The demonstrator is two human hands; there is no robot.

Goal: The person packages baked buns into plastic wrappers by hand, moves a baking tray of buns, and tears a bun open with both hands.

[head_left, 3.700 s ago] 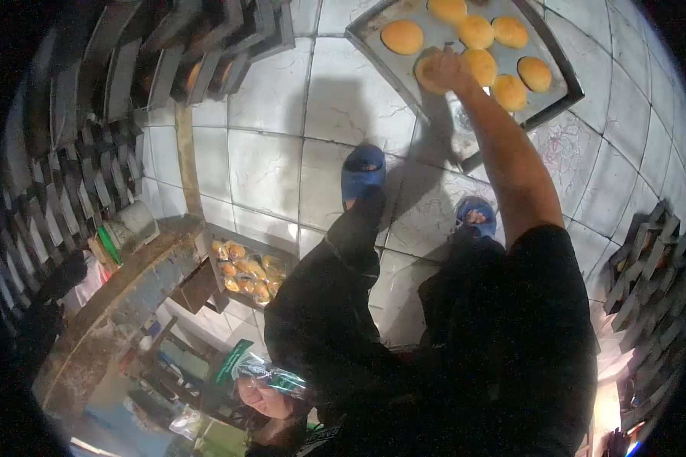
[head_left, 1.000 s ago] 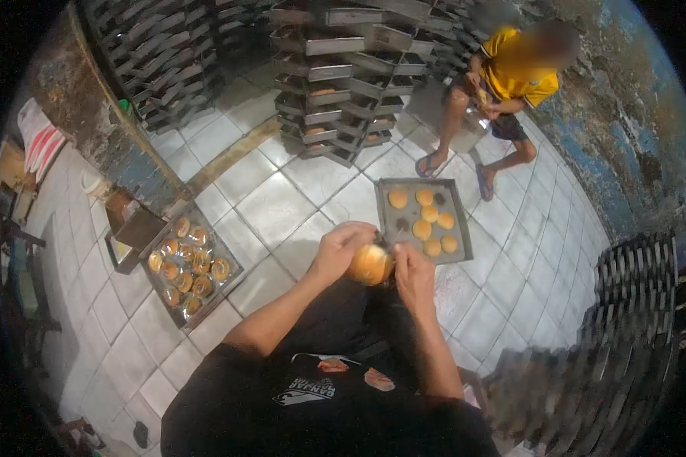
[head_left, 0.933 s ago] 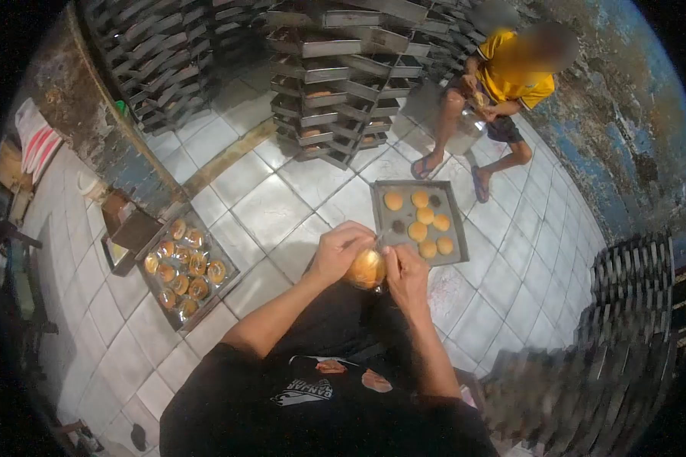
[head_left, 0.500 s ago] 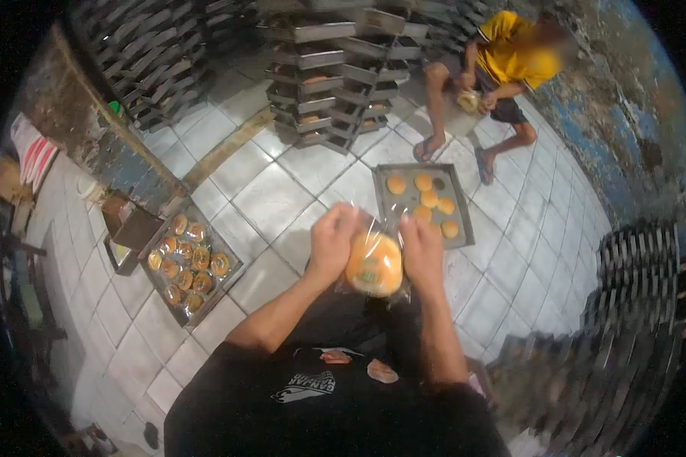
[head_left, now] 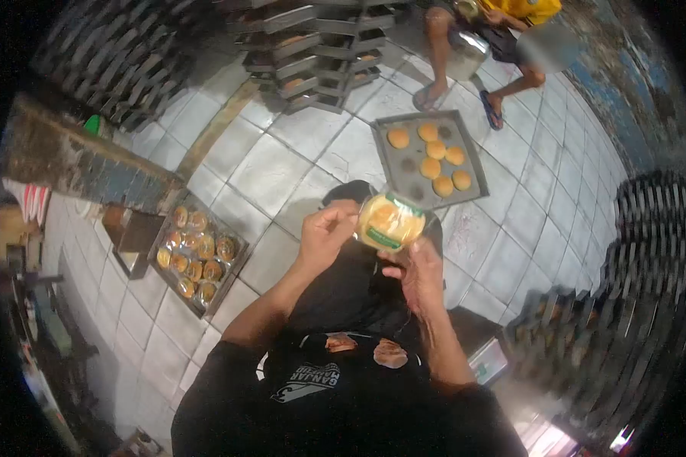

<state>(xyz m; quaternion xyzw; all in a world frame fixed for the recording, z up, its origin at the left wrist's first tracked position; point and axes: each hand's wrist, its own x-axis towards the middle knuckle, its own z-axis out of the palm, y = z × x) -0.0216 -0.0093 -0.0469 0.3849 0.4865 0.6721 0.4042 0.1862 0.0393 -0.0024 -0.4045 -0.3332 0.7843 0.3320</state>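
A round bun [head_left: 391, 218] in a clear plastic wrapper with green print is held up in front of my lap. My left hand [head_left: 328, 238] pinches the wrapper's left edge between thumb and fingers. At the lower right edge, my right hand [head_left: 422, 276] grips the wrapped bun with its thumb, its other fingers curled below. Beyond the bun, a metal tray [head_left: 408, 177] on the floor carries several unwrapped buns [head_left: 434, 149]. To the left, a second tray [head_left: 227, 291] holds several wrapped buns [head_left: 193, 270].
Stacked metal trays [head_left: 305, 57] rise ahead, with more stacks [head_left: 648, 259] on the right. Another person [head_left: 503, 49] sits beyond the unwrapped buns, a tin [head_left: 467, 57] between their legs. A brown box [head_left: 128, 228] stands beside the left tray. White tiles [head_left: 270, 169] cover the floor.
The wrapped bun has turned, now showing a paler face with green print at two edges. My right hand has shifted from its upper right side to its lower right. The view has tilted downward.
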